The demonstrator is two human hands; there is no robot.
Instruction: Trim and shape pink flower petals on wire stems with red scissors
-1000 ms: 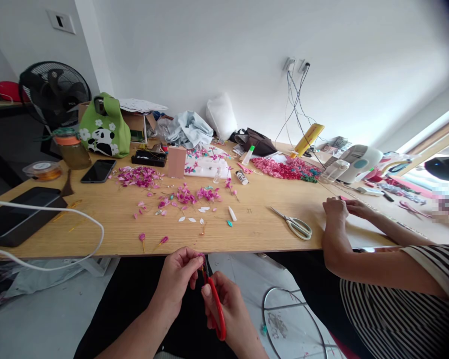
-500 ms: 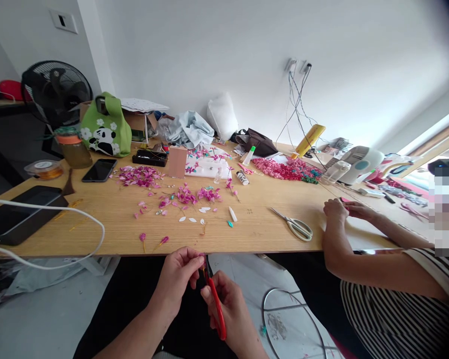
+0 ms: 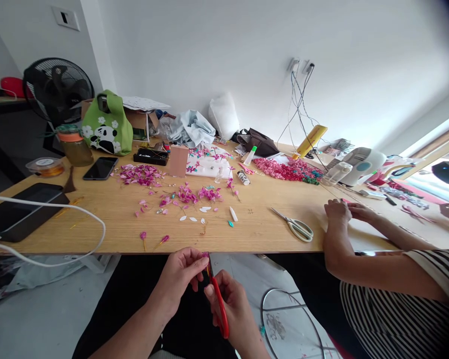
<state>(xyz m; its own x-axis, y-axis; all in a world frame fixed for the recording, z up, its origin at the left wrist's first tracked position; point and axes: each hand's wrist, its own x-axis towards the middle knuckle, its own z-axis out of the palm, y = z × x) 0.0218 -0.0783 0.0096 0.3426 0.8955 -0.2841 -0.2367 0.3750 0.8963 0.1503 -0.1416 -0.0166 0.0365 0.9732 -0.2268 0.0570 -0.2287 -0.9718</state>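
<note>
- I have the left hand (image 3: 183, 273) pinching a small magenta flower piece (image 3: 205, 255) by the near edge of the table (image 3: 260, 237).
- I see the right hand (image 3: 232, 305) gripping red-handled cutters (image 3: 221, 305), blades close beside the flower piece.
- Pale-handled scissors (image 3: 290, 222) lie farther right.

Bench (image 3: 254, 234): tablet (image 3: 18, 214) front left, phone (image 3: 100, 168) behind and right of it, jar (image 3: 75, 149) left of phone. Bag (image 3: 115, 127) behind phone. Fan (image 3: 58, 82) off bench, behind jar. Petals (image 3: 140, 174) left of centre, tray (image 3: 150, 156) behind them, card (image 3: 177, 161) right of tray. Buds (image 3: 143, 235) at front edge. Scissors (image 3: 300, 230) right of tube (image 3: 233, 214); heap (image 3: 284, 168) behind scissors, machine (image 3: 365, 167) right of heap. Left grip (image 3: 187, 269) just before front edge, right grip (image 3: 230, 304) to its right, tool (image 3: 220, 304) in it.
</note>
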